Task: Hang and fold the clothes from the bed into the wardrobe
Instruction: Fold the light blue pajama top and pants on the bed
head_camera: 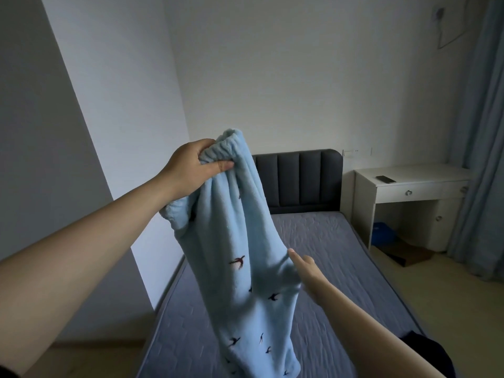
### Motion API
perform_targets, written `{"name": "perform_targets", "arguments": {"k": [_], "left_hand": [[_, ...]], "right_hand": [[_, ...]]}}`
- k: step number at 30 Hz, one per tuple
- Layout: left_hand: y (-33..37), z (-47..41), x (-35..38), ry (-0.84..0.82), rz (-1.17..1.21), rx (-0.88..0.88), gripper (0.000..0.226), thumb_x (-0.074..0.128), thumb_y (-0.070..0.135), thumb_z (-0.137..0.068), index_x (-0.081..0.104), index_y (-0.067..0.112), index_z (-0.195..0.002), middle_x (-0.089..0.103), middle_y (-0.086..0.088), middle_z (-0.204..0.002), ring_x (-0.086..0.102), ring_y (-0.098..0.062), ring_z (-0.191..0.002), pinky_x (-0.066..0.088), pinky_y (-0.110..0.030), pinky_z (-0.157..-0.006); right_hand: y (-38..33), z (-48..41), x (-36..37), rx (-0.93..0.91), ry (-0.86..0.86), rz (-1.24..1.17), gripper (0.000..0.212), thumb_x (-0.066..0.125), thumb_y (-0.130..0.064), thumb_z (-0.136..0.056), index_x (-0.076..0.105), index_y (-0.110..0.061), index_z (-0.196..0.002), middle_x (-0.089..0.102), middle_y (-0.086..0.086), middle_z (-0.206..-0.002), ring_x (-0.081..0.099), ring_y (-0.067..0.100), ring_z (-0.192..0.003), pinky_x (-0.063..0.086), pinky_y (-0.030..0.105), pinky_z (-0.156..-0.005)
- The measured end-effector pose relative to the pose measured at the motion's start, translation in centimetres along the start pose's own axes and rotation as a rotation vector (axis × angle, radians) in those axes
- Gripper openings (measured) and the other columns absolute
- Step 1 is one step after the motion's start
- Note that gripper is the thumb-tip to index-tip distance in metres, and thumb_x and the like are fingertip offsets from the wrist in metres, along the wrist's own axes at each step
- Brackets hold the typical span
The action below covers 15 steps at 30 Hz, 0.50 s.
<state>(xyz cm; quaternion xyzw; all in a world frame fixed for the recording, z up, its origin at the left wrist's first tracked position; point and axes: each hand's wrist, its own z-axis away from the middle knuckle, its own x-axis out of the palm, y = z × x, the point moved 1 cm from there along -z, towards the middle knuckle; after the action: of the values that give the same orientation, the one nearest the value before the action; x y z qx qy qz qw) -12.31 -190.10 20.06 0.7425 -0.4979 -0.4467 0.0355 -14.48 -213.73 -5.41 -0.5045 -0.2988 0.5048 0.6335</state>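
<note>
Pale-blue fleece trousers (240, 255), printed with small dark birds, hang in the air above the bed (313, 241), waistband up, legs trailing down toward the bed's foot end.

Left hand (191, 167): raised over the bed's left edge, fingers and thumb curled round the bunched ribbed waistband, holding the garment's weight.

Right hand (308, 274): lower, over the middle of the bed, visible fingers straight and laid against the right side of the fabric about halfway down. Some fingers are hidden behind the cloth, so I cannot tell whether they clutch it.

Bed surface: grey-blue quilted cover. Dark grey padded headboard (297, 178) stands at the bed's far end, partly hidden by the trousers.

Dark garment (425, 350) lies at the bed's near right corner, beside the right forearm; kind not clear.

White desk (409, 184) with one drawer stands just beside the bed's right side, near the headboard. A dark flat device (385, 179) lies on its top. Beneath it: a blue item (383, 231) and a brown flat box (409, 253) on the floor.

Grey-blue curtain (477, 132) hangs well to the right of the bed, past the desk.
</note>
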Motion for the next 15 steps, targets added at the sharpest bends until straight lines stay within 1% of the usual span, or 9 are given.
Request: {"name": "perform_targets", "arguments": {"k": [1, 3, 4, 6, 8, 10, 11, 13, 15], "left_hand": [[-0.1, -0.1, 0.0, 0.000, -0.002, -0.001, 0.027, 0.071, 0.033, -0.083, 0.060, 0.009, -0.086, 0.064, -0.005, -0.080, 0.056, -0.012, -0.075, 0.045, -0.027, -0.069], [-0.6, -0.2, 0.1, -0.001, -0.011, -0.013, 0.026, 0.071, 0.034, -0.083, 0.060, 0.010, -0.086, 0.063, 0.000, -0.079, 0.055, -0.009, -0.073, 0.043, -0.021, -0.066], [-1.0, -0.3, 0.1, 0.002, -0.018, -0.028, 0.026, 0.071, 0.034, -0.083, 0.060, 0.010, -0.086, 0.062, 0.001, -0.079, 0.054, -0.009, -0.072, 0.043, -0.019, -0.065], [-2.2, -0.3, -0.2, 0.003, -0.029, -0.071, 0.025, 0.071, 0.035, -0.083, 0.060, 0.012, -0.085, 0.063, 0.004, -0.079, 0.056, -0.008, -0.071, 0.042, -0.017, -0.063], [-3.7, -0.1, -0.5, -0.018, -0.042, -0.124, 0.022, 0.072, 0.036, -0.082, 0.062, 0.016, -0.084, 0.065, 0.006, -0.079, 0.058, -0.007, -0.073, 0.043, -0.018, -0.063], [-5.3, 0.4, -0.4, -0.056, -0.050, -0.174, 0.018, 0.072, 0.037, -0.082, 0.063, 0.022, -0.082, 0.066, 0.010, -0.078, 0.059, -0.004, -0.073, 0.042, -0.019, -0.062], [-5.9, 0.7, -0.3, -0.067, -0.049, -0.194, 0.016, 0.072, 0.037, -0.081, 0.063, 0.024, -0.081, 0.066, 0.012, -0.078, 0.059, -0.002, -0.074, 0.041, -0.018, -0.062], [-6.8, 0.9, 0.1, -0.059, -0.029, -0.217, 0.015, 0.072, 0.036, -0.082, 0.063, 0.025, -0.083, 0.067, 0.012, -0.081, 0.060, -0.002, -0.078, 0.041, -0.018, -0.063], [-7.1, 0.9, 0.6, -0.050, -0.006, -0.228, 0.015, 0.072, 0.036, -0.082, 0.063, 0.024, -0.086, 0.068, 0.010, -0.084, 0.061, -0.004, -0.081, 0.042, -0.020, -0.064]], "right_hand": [[-0.1, -0.2, -0.2, 0.006, -0.012, -0.050, 0.071, 0.049, -0.055, -0.094, 0.035, -0.006, -0.144, 0.044, 0.014, -0.139, 0.044, 0.032, -0.128, 0.037, 0.047, -0.105], [-0.2, -0.3, -0.6, -0.007, -0.050, -0.133, 0.055, 0.057, -0.046, -0.093, 0.055, -0.003, -0.127, 0.061, 0.009, -0.103, 0.058, 0.024, -0.095, 0.043, 0.041, -0.089], [-0.2, -0.2, -0.9, -0.024, -0.050, -0.157, 0.043, 0.062, -0.039, -0.092, 0.061, -0.004, -0.117, 0.063, 0.007, -0.092, 0.057, 0.022, -0.085, 0.045, 0.040, -0.083], [0.0, -0.2, -1.7, -0.034, 0.006, -0.208, 0.026, 0.066, -0.023, -0.090, 0.063, -0.007, -0.111, 0.062, 0.007, -0.095, 0.055, 0.023, -0.089, 0.049, 0.046, -0.087], [0.2, 0.0, -3.2, -0.034, 0.090, -0.273, 0.023, 0.064, -0.016, -0.092, 0.063, -0.012, -0.114, 0.058, 0.004, -0.098, 0.052, 0.024, -0.095, 0.046, 0.051, -0.095], [0.0, 0.3, -5.2, -0.072, 0.147, -0.300, 0.024, 0.061, -0.016, -0.094, 0.064, -0.014, -0.117, 0.058, 0.002, -0.100, 0.051, 0.024, -0.100, 0.046, 0.049, -0.094], [-0.3, 0.5, -6.0, -0.105, 0.134, -0.280, 0.025, 0.061, -0.016, -0.094, 0.064, -0.015, -0.118, 0.059, 0.001, -0.102, 0.052, 0.023, -0.101, 0.046, 0.047, -0.092], [-0.9, 0.9, -7.5, -0.165, 0.024, -0.210, 0.029, 0.065, -0.015, -0.090, 0.063, -0.014, -0.119, 0.061, 0.005, -0.109, 0.056, 0.025, -0.103, 0.049, 0.044, -0.091], [-1.4, 1.3, -8.7, -0.204, -0.057, -0.078, 0.034, 0.072, -0.009, -0.084, 0.064, -0.011, -0.117, 0.064, 0.011, -0.110, 0.061, 0.029, -0.102, 0.053, 0.043, -0.091]]}}
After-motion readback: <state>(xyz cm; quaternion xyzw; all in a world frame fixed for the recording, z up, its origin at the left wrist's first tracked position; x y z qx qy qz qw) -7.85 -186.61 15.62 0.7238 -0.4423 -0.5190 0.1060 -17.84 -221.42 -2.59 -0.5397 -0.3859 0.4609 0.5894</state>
